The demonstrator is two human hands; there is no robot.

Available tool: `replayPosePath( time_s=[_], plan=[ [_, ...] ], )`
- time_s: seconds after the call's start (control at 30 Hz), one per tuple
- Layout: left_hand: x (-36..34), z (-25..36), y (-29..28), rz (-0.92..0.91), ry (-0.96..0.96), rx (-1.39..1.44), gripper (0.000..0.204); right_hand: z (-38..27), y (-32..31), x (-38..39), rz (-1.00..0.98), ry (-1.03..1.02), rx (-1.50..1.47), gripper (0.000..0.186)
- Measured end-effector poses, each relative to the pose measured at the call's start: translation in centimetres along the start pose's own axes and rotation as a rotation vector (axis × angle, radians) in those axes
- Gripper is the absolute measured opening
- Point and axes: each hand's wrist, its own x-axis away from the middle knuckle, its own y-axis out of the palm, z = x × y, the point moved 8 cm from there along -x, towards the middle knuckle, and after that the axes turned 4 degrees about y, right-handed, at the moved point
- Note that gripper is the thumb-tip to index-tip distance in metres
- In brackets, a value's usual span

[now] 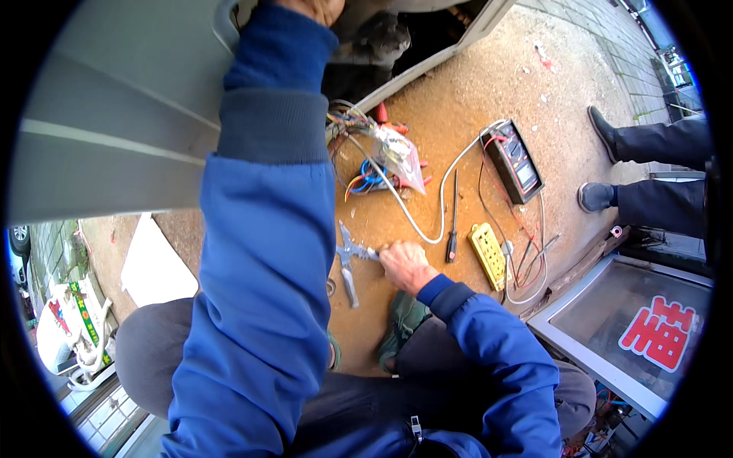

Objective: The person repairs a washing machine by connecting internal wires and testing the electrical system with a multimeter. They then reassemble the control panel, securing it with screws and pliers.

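My left arm reaches up to the opening of a white appliance cabinet point(122, 99). Only a sliver of my left hand point(311, 9) shows at the top edge, and its fingers are hidden. On the brown ground before me, my right hand point(406, 266) is closed at one end of a pair of grey-handled pliers point(349, 256), whose handles spread away from it. A screwdriver point(453, 221) lies to the right of that hand. Beyond it are a clear plastic bag point(401, 159) of small parts and a tangle of coloured wires point(368, 180).
A multimeter point(518, 164) in a black case and a yellow power strip point(489, 256) lie to the right, with leads and a white cable point(447, 191) around them. Another person's legs point(660, 145) stand at far right. A glass-topped frame point(622, 320) is at lower right, white sheet point(156, 267) at left.
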Motion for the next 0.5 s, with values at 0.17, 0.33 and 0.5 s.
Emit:
replayPosePath(
  time_s=[0.17, 0.33, 0.5],
  plan=[
    [-0.7, 2.0, 2.6, 0.009, -0.040, 0.032, 0.039, 2.3, -2.4, 0.0, -0.244, 0.062, -0.288, 0.023],
    [0.4, 1.4, 3.4, -0.033, -0.068, 0.045, 0.040, 1.6, -11.3, -1.0, -0.406, -0.116, -0.315, 0.034],
    [1.2, 1.9, 4.0, -0.058, -0.080, 0.067, 0.042, 7.1, -24.7, -1.1, -0.208, 0.038, -0.714, 0.036]
  ],
)
